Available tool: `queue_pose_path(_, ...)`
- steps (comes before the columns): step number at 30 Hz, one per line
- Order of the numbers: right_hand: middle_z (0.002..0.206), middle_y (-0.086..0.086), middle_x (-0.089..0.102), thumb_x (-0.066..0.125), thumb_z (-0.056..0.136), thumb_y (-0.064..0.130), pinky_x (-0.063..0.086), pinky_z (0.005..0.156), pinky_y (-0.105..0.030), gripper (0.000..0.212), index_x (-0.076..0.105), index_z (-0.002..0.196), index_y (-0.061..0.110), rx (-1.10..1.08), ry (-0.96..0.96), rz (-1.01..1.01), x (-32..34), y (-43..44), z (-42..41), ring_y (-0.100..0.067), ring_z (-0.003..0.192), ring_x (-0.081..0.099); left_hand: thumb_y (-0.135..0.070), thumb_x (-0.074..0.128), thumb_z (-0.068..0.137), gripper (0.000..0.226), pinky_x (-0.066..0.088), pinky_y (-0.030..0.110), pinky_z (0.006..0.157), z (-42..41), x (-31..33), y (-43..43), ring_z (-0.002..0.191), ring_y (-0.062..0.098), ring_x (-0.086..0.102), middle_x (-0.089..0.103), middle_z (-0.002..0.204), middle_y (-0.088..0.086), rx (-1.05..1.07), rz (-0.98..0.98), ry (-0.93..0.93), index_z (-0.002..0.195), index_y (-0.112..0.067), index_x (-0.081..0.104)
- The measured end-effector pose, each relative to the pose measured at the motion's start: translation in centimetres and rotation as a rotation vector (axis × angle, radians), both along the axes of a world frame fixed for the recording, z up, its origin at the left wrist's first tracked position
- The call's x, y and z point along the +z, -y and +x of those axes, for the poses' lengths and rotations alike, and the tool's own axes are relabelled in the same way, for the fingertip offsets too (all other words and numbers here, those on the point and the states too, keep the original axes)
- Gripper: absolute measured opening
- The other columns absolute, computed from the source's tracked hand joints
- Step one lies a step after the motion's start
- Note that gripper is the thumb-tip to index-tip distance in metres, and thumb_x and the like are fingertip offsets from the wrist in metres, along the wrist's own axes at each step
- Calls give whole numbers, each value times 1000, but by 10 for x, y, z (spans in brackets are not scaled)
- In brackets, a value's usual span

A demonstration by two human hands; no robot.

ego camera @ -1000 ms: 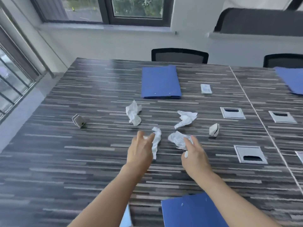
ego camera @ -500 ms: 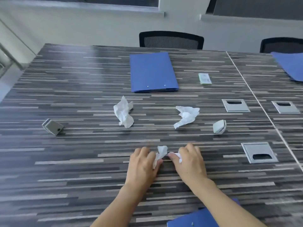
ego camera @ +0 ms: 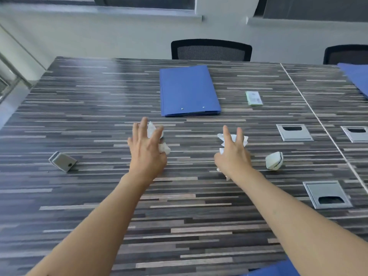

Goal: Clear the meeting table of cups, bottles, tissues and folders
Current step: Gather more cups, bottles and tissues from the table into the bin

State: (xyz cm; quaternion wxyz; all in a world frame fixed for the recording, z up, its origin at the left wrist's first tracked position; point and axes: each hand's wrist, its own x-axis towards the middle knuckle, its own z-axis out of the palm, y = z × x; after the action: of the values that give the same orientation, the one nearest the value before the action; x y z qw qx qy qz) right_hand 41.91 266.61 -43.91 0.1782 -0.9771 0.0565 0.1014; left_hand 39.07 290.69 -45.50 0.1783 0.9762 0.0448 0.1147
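Head camera, looking forward and down: two bare forearms stretch out over a dark, striped desk (ego camera: 79, 116). The left hand (ego camera: 146, 150) hovers palm down, its fingers (ego camera: 143, 126) straight and spread wide above a crumpled white tissue (ego camera: 152, 128). Paper shows between the fingers and beside the thumb; whether the hand touches it cannot be told. The right hand (ego camera: 233, 156) is palm down over a second crumpled tissue (ego camera: 246, 140), with two fingers (ego camera: 225, 134) stretched straight and the others hidden. Scraps of white paper (ego camera: 219, 169) show under the heel of this hand; whether it grips them cannot be told. Both tissues lie near the middle of the desk. Beyond them a blue folder (ego camera: 189, 90) lies flat, with a small pale green packet (ego camera: 253, 98) to its right. A second blue folder (ego camera: 356, 76) sits at the far right edge. A small grey object (ego camera: 62, 161) lies left of the left hand, and a small white object (ego camera: 274, 160) lies right of the right hand. Two black chairs (ego camera: 211, 49) stand at the far side.
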Motion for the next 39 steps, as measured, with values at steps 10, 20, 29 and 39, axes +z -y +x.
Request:
queue_pose_path(10,117,-2,62,49,101,46,50,79,-35,36,61,119,17,69,135,-112,-49,-7,-30,-26,106,59,-12,76,82,17,49,44,64,-29,-66,8,76,34,56,57,88,13,-93,22,43,86,-5,61)
queue_pose_path(20,112,1,53,63,90,3,59,69,-27,18,71,103,12,-43,34,173,1,14,-109,-18,87,59,1,74,76,36,47,30,63,-112,-23,53,75,30,65,64,100,3,-48,-209,-90,109,-12,73)
queue_pose_path(29,70,0,69,62,95,20,59,50,-32,15,77,99,19,-309,55,358,55,89,-228,-21,55,70,-15,68,77,10,49,32,59,-175,41,141,57,21,57,61,60,-4,-175,-327,-132,67,-17,64)
queue_pose_path(39,55,7,60,60,98,40,40,38,-18,31,72,86,14,-438,183,173,117,238,-356,-11,41,55,-29,55,86,36,47,41,41,-256,99,306,39,22,52,50,43,5,-336,-376,-115,58,-11,43)
